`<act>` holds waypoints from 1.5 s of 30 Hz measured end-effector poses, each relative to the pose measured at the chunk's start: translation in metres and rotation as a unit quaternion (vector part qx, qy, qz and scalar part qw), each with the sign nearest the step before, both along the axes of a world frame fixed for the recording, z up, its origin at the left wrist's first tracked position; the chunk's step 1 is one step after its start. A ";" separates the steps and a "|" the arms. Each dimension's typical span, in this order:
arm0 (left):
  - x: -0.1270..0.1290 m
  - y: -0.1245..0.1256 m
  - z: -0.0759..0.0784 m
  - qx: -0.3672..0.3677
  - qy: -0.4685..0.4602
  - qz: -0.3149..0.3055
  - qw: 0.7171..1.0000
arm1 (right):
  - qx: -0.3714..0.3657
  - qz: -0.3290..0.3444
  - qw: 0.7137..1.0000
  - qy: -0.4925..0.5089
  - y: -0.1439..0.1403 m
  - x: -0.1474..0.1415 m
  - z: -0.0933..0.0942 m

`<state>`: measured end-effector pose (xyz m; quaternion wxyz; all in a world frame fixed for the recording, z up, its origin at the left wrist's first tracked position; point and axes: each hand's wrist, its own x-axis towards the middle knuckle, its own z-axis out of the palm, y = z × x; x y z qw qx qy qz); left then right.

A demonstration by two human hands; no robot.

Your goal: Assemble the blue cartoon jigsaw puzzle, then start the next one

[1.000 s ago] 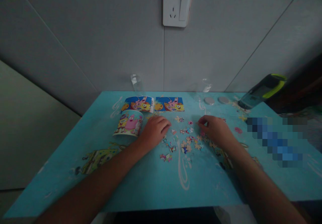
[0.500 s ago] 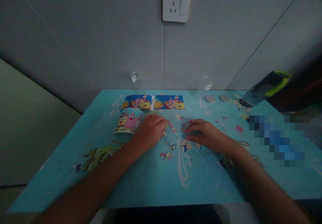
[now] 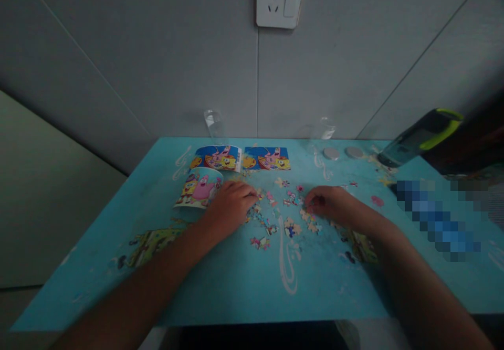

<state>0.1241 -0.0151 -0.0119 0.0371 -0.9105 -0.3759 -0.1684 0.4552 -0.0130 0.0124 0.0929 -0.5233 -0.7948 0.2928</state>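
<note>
At the far left of the things on the turquoise cartoon-printed bench point(image 3: 236, 282) lies the cartoon-printed paper cup point(image 3: 200, 188), on its side with its pale rim toward me. Behind it, toward the grey wall, 2 flat blue cartoon picture cards point(image 3: 243, 158) lie edge to edge.

My left hand point(image 3: 230, 205) rests palm down just right of the cup, close to it; I cannot tell whether it touches it. The forearm runs in from the lower left corner, wrist straight. Its fingers point(image 3: 247, 197) are curled loosely together, tips down on the bench at the left edge of the scattered small cardboard puzzle pieces point(image 3: 291, 226). I cannot tell whether they hold a piece.

The pieces lie loose between my 2 hands, spread over the middle of the bench, a few nearer me.

My right hand point(image 3: 331, 204) comes in from the lower right, knuckles up, low over the right part of the pieces. Its thumb and fingertips are drawn together near a pinkish piece; whether they actually pinch it is too small to tell.

Farther right at the back sit 2 round grey discs point(image 3: 342, 152), then a tilted dark bottle with a lime-green top point(image 3: 421, 136).
</note>
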 end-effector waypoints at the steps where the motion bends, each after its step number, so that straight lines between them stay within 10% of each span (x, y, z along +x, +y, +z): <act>1: 0.001 -0.001 -0.001 -0.007 -0.001 -0.001 1.000 | 0.011 -0.011 1.000 -0.005 0.002 0.003 -0.001; 16: 0.002 -0.002 0.005 0.014 -0.063 0.000 0.998 | 0.124 -0.020 0.988 -0.092 0.003 0.007 0.002; 29: 0.050 -0.048 0.001 -0.042 -0.047 -0.186 0.981 | 0.085 -0.071 0.993 -0.039 0.005 0.006 0.001; 40: 0.048 -0.045 -0.001 -0.036 -0.036 -0.152 0.987 | 0.043 0.056 0.994 0.078 -0.012 -0.020 0.010; 45: 0.048 -0.046 -0.005 -0.043 -0.049 -0.133 0.989 | 0.081 -0.015 0.994 0.068 -0.001 -0.006 0.003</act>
